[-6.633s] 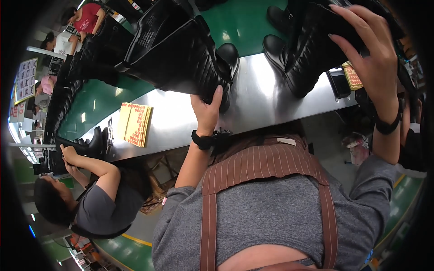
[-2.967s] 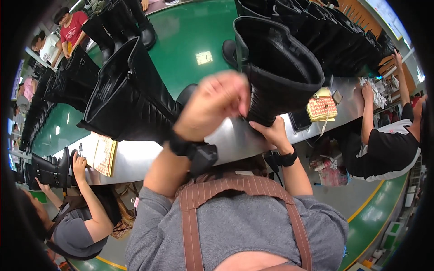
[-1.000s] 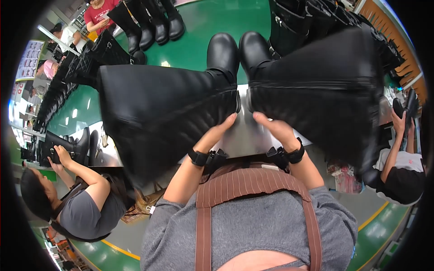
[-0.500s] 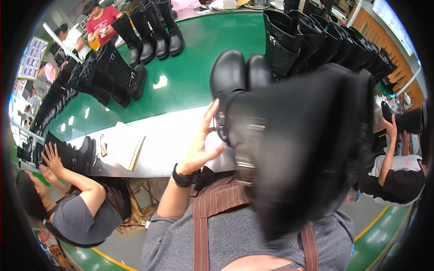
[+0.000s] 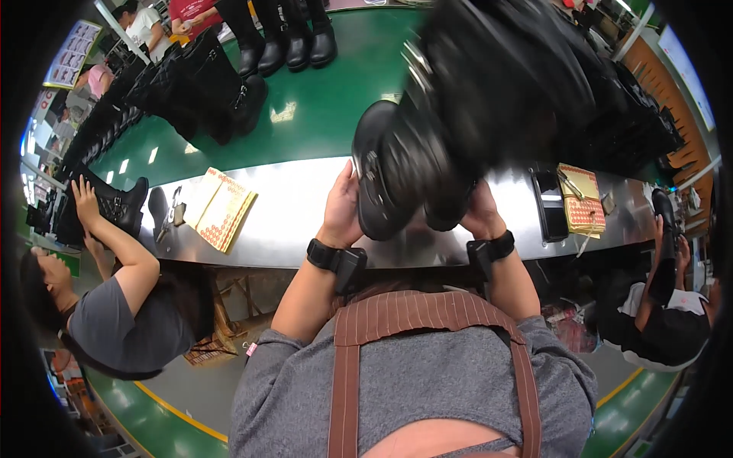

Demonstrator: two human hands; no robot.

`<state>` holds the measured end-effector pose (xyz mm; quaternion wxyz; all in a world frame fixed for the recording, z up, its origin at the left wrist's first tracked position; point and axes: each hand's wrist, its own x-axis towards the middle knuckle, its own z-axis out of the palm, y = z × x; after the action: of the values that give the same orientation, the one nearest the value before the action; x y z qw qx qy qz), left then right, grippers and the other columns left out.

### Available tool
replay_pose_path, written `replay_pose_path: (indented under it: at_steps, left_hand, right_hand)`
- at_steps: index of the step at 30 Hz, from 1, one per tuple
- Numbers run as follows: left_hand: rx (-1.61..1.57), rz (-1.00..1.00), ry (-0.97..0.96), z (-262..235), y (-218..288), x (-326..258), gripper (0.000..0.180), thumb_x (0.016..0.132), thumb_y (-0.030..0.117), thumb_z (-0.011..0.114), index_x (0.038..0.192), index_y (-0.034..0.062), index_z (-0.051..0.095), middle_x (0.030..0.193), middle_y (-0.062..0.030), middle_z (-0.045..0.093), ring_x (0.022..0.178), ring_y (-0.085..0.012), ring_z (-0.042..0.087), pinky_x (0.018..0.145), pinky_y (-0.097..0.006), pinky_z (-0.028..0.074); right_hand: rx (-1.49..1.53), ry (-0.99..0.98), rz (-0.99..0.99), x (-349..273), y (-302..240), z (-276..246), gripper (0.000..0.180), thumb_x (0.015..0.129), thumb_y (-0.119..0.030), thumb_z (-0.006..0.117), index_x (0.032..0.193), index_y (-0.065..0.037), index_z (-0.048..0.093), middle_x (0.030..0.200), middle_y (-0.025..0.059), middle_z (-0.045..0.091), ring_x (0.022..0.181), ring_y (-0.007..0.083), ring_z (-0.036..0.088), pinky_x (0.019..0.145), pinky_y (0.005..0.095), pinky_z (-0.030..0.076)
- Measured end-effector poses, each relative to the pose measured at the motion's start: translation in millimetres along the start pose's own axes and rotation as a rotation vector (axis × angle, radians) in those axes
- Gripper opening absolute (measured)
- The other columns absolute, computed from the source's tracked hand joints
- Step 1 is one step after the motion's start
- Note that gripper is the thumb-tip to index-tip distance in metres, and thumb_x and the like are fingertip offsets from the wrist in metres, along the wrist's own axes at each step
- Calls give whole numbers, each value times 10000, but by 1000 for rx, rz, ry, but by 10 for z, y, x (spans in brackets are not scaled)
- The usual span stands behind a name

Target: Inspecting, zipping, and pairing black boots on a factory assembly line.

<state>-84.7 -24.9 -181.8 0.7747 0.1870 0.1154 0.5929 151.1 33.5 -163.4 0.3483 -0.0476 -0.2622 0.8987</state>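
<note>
Furthest left, a seated co-worker in a grey top [image 5: 114,320] reaches up with both hands to a black lace-up boot [image 5: 114,208] at the edge of the long steel bench [image 5: 290,221]. Just to the right of that, a yellow booklet of dotted sheets [image 5: 221,208] lies flat on the bench, and behind it a green belt [image 5: 321,99] carries rows of tall black boots [image 5: 206,84]. Near the middle, the left hand [image 5: 341,206] is raised over the bench with its fingers spread flat against the left side of a pair of black boots [image 5: 450,130], which are held up in the air, soles turned toward the camera and shafts blurred. The right hand [image 5: 481,214] is curled up under the heels on the other side; how tightly its fingers close is hidden by the boots. Both wrists wear black bands. Right of the hands, a dark flat device [image 5: 548,204] and a second yellow booklet [image 5: 582,208] lie on the bench, and another person in black and white [image 5: 657,313] sits at the far right.
</note>
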Motion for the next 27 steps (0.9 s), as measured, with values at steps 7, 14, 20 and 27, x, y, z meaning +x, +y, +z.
replay_pose_path:
  at_steps: [7, 14, 20, 27]
  left_hand:
    - [-134, 193, 47, -74, 85, -174, 545, 1005, 413, 417, 1410, 51, 378, 1409, -128, 469, 1279, -271, 479, 1095, -446, 369]
    - [9, 278, 312, -151, 1, -259, 564, 954, 458, 509, 1366, 82, 425, 1361, -85, 525, 1237, -230, 519, 1034, -401, 424]
    - [56, 280, 351, -112, 12, -308, 586, 943, 488, 514, 1355, 78, 438, 1336, -78, 548, 1205, -208, 542, 988, -375, 451]
    - [-30, 277, 169, 31, -18, -373, 567, 1018, 438, 347, 1443, 64, 341, 1446, -106, 441, 1312, -239, 447, 1115, -380, 348]
  right_hand:
    - [157, 219, -73, 45, 210, -84, 475, 1008, -370, 441, 1371, -65, 430, 1361, 120, 516, 1258, 265, 502, 1073, 428, 410]
    - [92, 372, -136, 51, 333, -20, 446, 1001, -362, 466, 1327, -57, 462, 1349, 110, 525, 1242, 248, 513, 1053, 391, 429]
    - [54, 378, -173, 51, 344, -7, 428, 999, -359, 476, 1305, -60, 476, 1326, 107, 540, 1220, 230, 528, 1025, 360, 453]
    - [-1, 284, -160, 47, 409, -17, 523, 1020, -385, 402, 1412, -40, 371, 1431, 120, 450, 1285, 259, 468, 1096, 403, 363]
